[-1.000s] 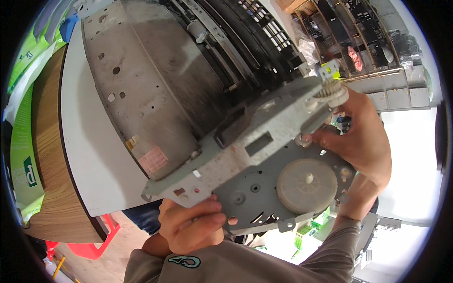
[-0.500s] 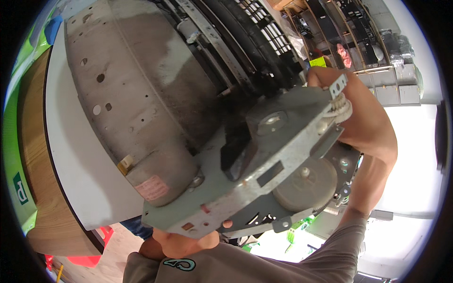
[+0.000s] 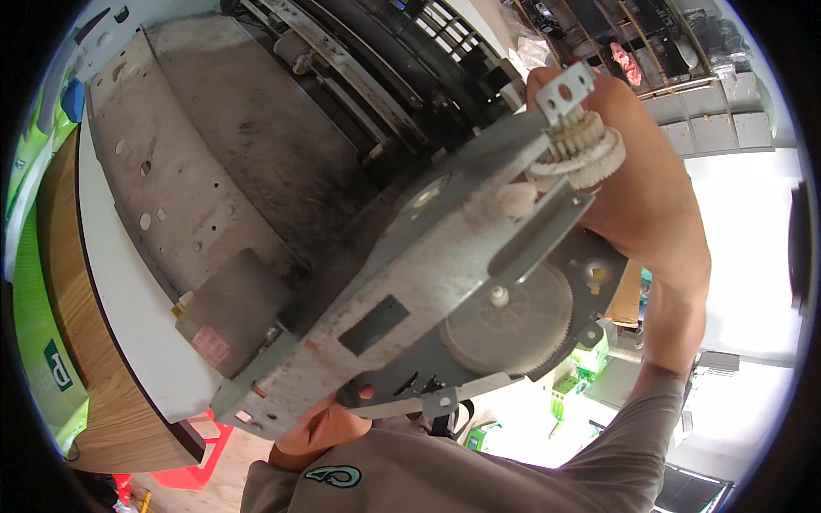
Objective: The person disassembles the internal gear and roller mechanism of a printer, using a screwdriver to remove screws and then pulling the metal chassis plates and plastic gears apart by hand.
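Note:
A dusty, sooty metal chassis (image 3: 445,248), apparently a printer's, fills the middle, tilted close to my body. On its near side are a large pale gear (image 3: 530,333) and a stack of white gears (image 3: 577,162) below a perforated metal tab. A box-shaped grey part (image 3: 244,299) with a pink label sits at its left. My right hand (image 3: 611,107) reaches round the right end behind the white gears; its fingers are hidden. Bare skin of my left hand or arm (image 3: 321,427) shows under the chassis's lower left edge, the fingers out of sight.
Left of the chassis lie a white tabletop (image 3: 128,316), a wood-grain surface (image 3: 77,342) and a green bag (image 3: 38,342). Something red, like a stool (image 3: 201,462), stands below. Shelves with dark parts (image 3: 658,51) are at the upper right, and green boxes (image 3: 590,359) show behind my right arm.
The chassis has tipped and shifted left, its near side plate now closer and steeper. My right hand has moved up and left with that end; the left-side skin has shifted little.

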### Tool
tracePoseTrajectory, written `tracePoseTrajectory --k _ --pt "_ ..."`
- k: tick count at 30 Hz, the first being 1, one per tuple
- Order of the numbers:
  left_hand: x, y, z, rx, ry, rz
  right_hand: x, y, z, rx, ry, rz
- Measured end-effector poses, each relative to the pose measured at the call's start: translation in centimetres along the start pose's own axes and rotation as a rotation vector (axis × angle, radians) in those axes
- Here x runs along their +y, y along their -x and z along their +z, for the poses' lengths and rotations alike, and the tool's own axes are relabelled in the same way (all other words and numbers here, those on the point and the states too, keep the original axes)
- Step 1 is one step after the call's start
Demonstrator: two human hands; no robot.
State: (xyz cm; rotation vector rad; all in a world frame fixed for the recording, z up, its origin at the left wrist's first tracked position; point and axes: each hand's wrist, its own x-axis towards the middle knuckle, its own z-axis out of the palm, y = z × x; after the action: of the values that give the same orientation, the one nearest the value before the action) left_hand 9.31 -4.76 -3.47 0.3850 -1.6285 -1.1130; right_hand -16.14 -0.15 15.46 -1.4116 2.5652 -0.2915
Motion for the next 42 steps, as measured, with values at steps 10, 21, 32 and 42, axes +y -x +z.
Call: tracePoseTrajectory --k 10,21,32,42 --pt "-0.1 0.2 -0.5 -0.027 -0.167 0.051 -0.8 1.4 0.9 0.199 0.126 -0.039" --pt "0.5 -1.1 0.2 -0.096 -0.002 0.03 2.0 1.1 -0.6 -0.043 -0.285 -0.07" --pt "-0.1 -0.5 -5.1 -0.449 -0.221 0.292 5.7 6.3 9.4 0.626 -1.028 -0.15" --pt "-1.2 2.1 -9.7 -0.491 -0.411 0.419 3.1 4.7 13.6 0.877 -1.036 -0.146"
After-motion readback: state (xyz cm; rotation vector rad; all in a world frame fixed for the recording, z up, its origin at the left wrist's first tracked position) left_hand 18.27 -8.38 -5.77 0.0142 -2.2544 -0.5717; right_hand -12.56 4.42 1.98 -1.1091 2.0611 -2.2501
